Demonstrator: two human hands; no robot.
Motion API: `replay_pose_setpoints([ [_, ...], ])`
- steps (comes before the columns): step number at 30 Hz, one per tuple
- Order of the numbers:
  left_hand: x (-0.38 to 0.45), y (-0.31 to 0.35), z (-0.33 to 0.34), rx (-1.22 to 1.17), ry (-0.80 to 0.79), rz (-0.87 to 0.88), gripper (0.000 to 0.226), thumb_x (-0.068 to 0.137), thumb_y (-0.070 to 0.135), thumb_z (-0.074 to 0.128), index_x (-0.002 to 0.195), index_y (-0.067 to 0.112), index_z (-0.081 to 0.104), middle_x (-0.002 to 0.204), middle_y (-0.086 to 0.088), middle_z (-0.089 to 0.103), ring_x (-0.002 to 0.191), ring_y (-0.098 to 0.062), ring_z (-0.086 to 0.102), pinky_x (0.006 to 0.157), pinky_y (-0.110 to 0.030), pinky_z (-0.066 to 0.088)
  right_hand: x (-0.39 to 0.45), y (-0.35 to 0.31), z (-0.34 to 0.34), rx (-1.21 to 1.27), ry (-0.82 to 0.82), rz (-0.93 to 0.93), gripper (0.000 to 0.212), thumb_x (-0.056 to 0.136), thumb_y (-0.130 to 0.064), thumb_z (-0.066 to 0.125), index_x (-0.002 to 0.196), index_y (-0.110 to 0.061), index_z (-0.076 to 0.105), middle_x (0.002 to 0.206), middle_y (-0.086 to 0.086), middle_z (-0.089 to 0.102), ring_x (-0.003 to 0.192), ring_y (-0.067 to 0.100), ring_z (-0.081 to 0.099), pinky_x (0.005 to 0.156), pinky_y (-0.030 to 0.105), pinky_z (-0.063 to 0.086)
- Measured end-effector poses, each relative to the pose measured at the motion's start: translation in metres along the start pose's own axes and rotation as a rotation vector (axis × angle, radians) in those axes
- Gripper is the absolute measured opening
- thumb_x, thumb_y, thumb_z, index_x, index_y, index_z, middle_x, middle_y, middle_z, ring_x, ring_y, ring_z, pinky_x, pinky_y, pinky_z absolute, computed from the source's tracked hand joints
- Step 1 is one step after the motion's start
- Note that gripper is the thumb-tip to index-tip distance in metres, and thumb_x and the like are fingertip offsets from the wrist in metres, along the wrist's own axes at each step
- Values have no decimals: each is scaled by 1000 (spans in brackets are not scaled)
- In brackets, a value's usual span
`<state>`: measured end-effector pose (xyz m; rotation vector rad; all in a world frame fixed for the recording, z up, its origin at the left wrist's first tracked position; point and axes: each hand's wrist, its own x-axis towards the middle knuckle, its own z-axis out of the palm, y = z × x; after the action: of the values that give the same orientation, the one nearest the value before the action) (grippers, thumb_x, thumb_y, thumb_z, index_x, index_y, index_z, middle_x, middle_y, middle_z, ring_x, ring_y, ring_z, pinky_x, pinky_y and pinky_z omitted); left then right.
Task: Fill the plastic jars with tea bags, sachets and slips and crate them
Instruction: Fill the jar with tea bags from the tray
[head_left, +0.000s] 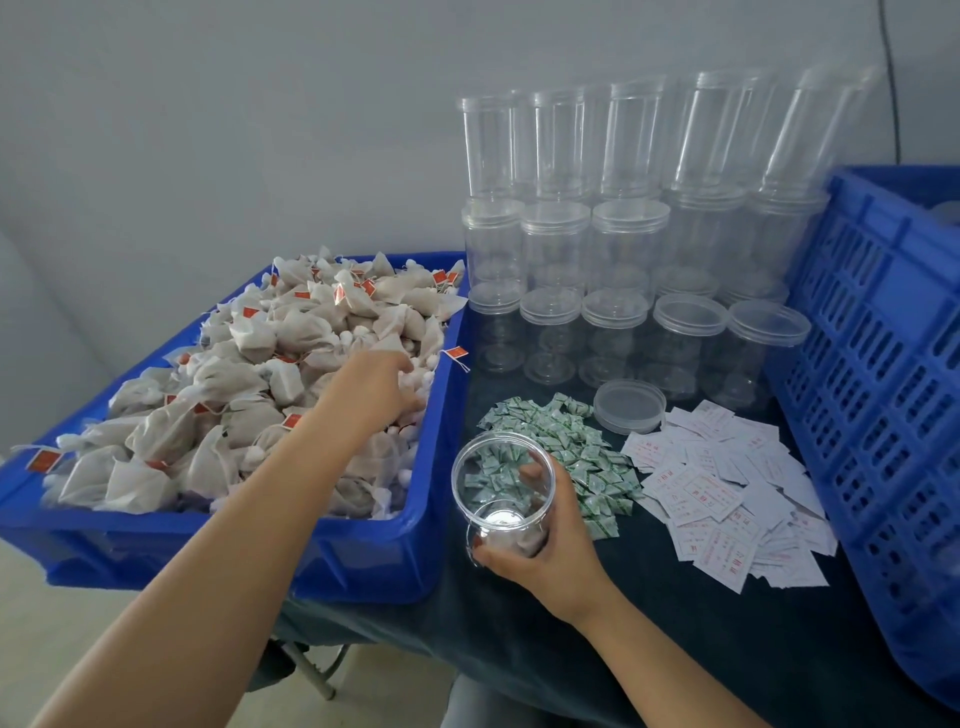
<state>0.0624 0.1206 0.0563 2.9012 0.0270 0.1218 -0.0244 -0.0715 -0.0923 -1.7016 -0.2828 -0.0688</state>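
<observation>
My right hand (540, 551) grips an open, clear plastic jar (501, 483) from its right side, just right of the blue bin (363, 561). The jar looks empty. That bin is heaped with white tea bags (234, 395) bearing red tags. My left hand (382, 387) reaches over the heap near the bin's right wall, fingers curled down among the bags; whether it holds one is hidden. Green sachets (571, 452) lie in a pile behind the jar. White slips with red print (727, 499) are spread to the right. A loose lid (629, 406) lies between them.
Several lidded empty jars (613, 249) stand stacked in rows at the back against the wall. A tall blue slatted crate (883, 374) fills the right edge. The table wears a dark cloth (675, 649); its front edge is near my body.
</observation>
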Motion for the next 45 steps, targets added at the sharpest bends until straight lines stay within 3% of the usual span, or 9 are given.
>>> replay_pose_setpoints([
  [7, 8, -10, 9, 80, 61, 17, 47, 89, 11, 61, 134, 20, 51, 129, -7, 59, 113, -23, 57, 90, -32, 46, 1, 0, 0, -15, 6, -9, 99, 55, -47, 86, 137, -50, 31, 142, -9, 40, 132, 1, 43, 111, 29, 43],
  [12, 5, -12, 1, 95, 101, 42, 24, 86, 20, 64, 109, 15, 63, 100, -3, 64, 84, -18, 54, 70, -28, 41, 1, 1, 0, -16, 2, -15, 100, 55, -46, 87, 138, -48, 31, 142, -8, 40, 132, 1, 43, 110, 26, 43],
  [21, -18, 8, -52, -181, 157, 131, 19, 78, 24, 76, 79, 24, 57, 89, 6, 60, 80, -13, 57, 67, -23, 37, 1, 3, 0, 9, 5, -15, 98, 55, -46, 87, 136, -49, 33, 141, -10, 41, 130, -3, 44, 101, 12, 43],
  [25, -33, 22, -60, -277, 169, 228, 18, 77, 28, 76, 86, 25, 61, 86, 11, 61, 76, -5, 58, 62, -15, 40, 1, 4, 0, 10, 4, -12, 98, 54, -47, 87, 136, -49, 33, 140, -10, 41, 130, -1, 45, 104, 17, 44],
  [29, -44, 33, -56, -265, 126, 355, 14, 83, 28, 69, 96, 30, 64, 96, 11, 63, 83, -6, 57, 69, -11, 39, 2, 3, 0, -1, 9, -11, 99, 54, -49, 86, 137, -47, 33, 140, -9, 42, 129, -3, 44, 101, 11, 42],
  [37, -57, 39, -40, -308, -126, 492, 24, 85, 14, 67, 84, 38, 66, 87, 13, 67, 87, -2, 60, 77, -17, 47, 2, 3, -1, -1, 10, -7, 99, 54, -50, 85, 136, -50, 30, 139, -12, 40, 126, -12, 41, 94, 3, 39],
  [40, -60, 40, -31, -257, -154, 549, 27, 85, 16, 67, 83, 42, 63, 84, 22, 63, 87, 7, 54, 73, -8, 41, 2, 4, 0, 0, 14, -9, 97, 54, -50, 86, 135, -52, 31, 138, -13, 40, 125, -12, 41, 93, 3, 39],
  [42, -61, 41, -24, -236, -166, 568, 20, 85, 17, 66, 87, 37, 66, 85, 19, 64, 83, 4, 54, 69, -9, 41, 3, 4, 0, 0, 17, -14, 97, 55, -48, 87, 136, -50, 32, 138, -11, 42, 127, -7, 43, 96, 7, 41],
  [45, -62, 43, -15, -204, -195, 600, 17, 86, 14, 64, 93, 29, 69, 92, 17, 65, 85, -1, 56, 74, -15, 44, 4, 6, 1, 22, 13, -20, 98, 57, -43, 89, 139, -43, 35, 139, -2, 45, 130, 8, 48, 104, 26, 47],
])
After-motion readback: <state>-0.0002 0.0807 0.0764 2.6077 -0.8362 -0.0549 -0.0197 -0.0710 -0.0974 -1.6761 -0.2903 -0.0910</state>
